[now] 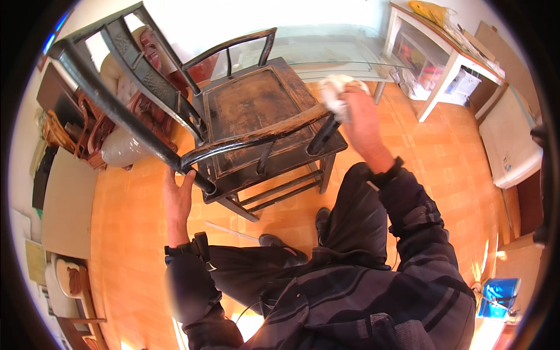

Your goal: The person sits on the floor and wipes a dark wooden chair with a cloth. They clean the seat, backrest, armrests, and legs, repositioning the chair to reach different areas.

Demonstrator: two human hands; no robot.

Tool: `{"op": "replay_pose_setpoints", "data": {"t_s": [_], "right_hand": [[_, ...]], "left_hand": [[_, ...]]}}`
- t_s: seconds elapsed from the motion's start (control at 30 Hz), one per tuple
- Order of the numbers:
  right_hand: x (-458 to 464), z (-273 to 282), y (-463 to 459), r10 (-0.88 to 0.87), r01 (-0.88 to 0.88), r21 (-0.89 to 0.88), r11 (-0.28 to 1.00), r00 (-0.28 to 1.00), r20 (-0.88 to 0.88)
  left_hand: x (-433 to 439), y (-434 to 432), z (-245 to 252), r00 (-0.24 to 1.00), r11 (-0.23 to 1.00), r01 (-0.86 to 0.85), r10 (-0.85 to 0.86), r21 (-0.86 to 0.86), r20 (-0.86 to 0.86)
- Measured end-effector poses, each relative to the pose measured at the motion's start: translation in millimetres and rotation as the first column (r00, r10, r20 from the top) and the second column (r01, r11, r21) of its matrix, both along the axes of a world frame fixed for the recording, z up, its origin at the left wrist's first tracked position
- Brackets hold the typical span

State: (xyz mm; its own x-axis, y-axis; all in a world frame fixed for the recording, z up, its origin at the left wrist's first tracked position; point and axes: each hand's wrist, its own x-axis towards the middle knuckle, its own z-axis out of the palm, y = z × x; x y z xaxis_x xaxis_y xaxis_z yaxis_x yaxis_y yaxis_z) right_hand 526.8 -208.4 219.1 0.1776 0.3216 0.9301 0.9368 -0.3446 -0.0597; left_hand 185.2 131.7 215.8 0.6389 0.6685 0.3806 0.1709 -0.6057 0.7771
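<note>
A dark wooden armchair point(249, 105) with worn lacquer stands in front of me, its carved back splat on the left. My right hand point(361, 118) presses a bunched white cloth point(339, 89) against the front end of the near armrest point(271, 131). My left hand point(177, 192) is at the chair's near back post point(199, 181), just below where the armrest joins it. Its thumb shows on the near side, while its other fingers are partly hidden behind the post. The seat panel is rubbed to brown in the middle.
Behind the chair is a glass table point(332, 52). A white-legged table point(437, 83) at the right bears a yellow bag point(431, 13). Reddish wooden furniture and a plastic-wrapped roll point(127, 146) stand at left. A thin pale strip point(232, 232) lies on the tiled floor near my shoes.
</note>
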Motion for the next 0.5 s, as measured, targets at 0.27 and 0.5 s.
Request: {"op": "replay_pose_setpoints", "data": {"t_s": [0.27,0.5], "right_hand": [[-117,-12,112,0.429,-0.425,-0.057,0.903,0.899,0.092],[-63,-36,61,0.36,-0.335,-0.136,0.932,0.9,0.245]], "left_hand": [[-3,8,-1,0.992,0.999,-0.039,0.041,0.021,-0.12],[-6,16,-5,0.987,0.998,-0.047,0.053,0.041,-0.15]]}}
